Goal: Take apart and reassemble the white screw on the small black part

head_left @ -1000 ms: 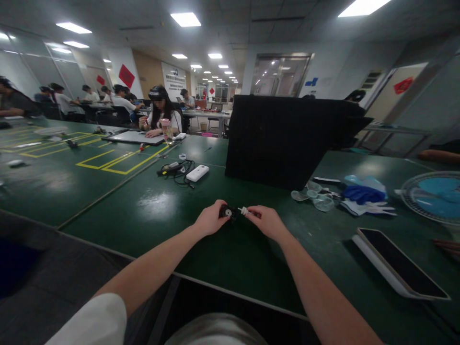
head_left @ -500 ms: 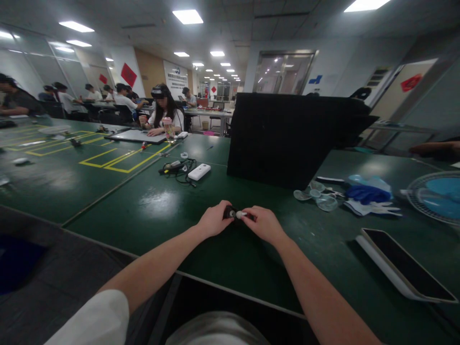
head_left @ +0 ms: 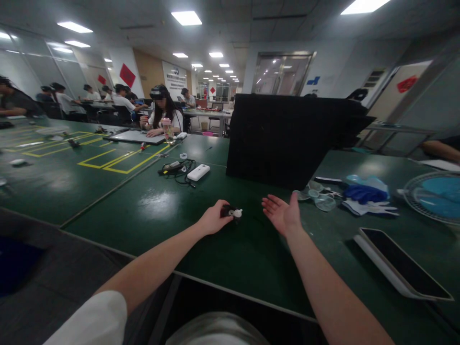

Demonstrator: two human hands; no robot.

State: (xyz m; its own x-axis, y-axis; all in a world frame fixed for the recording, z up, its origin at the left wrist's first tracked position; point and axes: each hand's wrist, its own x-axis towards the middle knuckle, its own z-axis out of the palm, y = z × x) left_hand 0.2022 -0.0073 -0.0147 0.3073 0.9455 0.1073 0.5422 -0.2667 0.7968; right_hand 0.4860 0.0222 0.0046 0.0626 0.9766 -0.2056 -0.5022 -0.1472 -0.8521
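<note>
We work at the near edge of a green tabletop (head_left: 118, 225), a black panel (head_left: 276, 139) standing toward its far edge. A round blue fan (head_left: 436, 194) shows toward the right edge, a dark-screened device (head_left: 404, 261) rests nearer us, and blue and white gloves (head_left: 366, 196) lie beyond it. Our right hand (head_left: 282, 213) hangs with its grip spread open; our left hand (head_left: 213, 218) closes its grip on a small dark part (head_left: 226, 210), held over the tabletop inward from the near edge, a tiny white piece (head_left: 237, 213) at its right end.
</note>
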